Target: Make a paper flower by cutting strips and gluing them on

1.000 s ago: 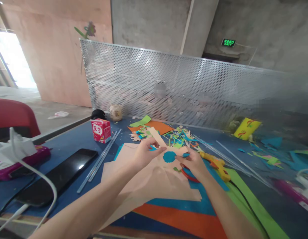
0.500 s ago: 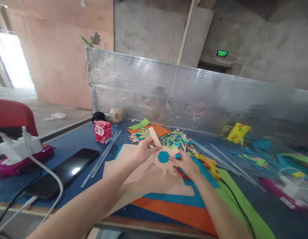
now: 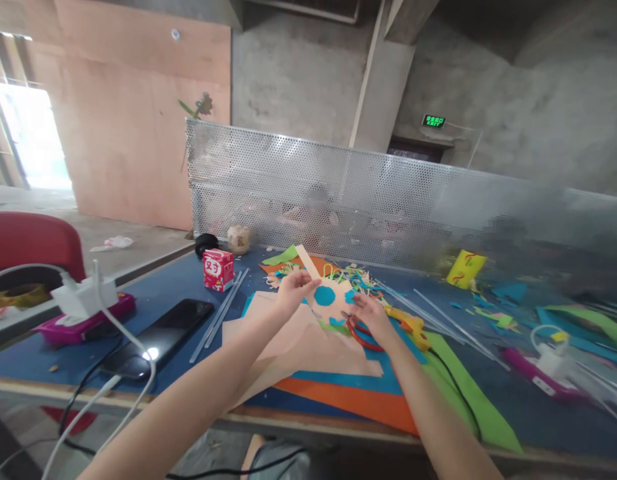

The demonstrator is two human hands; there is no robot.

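Above the paper sheets is a peach paper flower [image 3: 333, 309] with a scalloped blue disc [image 3: 324, 296] in its middle. My left hand [image 3: 294, 292] pinches its left edge, where a pale paper strip [image 3: 307, 261] sticks up beyond the fingers. At the right edge, the fingers of my right hand [image 3: 370, 315] are closed on the flower beside a small blue paper piece [image 3: 350, 296]. Red-handled scissors [image 3: 364, 339] lie partly hidden under that hand. A yellow glue gun [image 3: 413, 327] rests just to its right.
Peach sheets [image 3: 293, 340], an orange sheet [image 3: 353, 401] and a green sheet [image 3: 468, 393] overlap on the blue table. To the left are clear glue sticks [image 3: 223, 310], a phone [image 3: 161, 333], a red box [image 3: 218, 270] and a power strip [image 3: 86, 320]. A perforated metal screen [image 3: 288, 180] stands behind.
The camera view has tilted up. My right hand has shifted from the blue disc to the flower's right edge, uncovering more of the flower. My left hand keeps its pinch.
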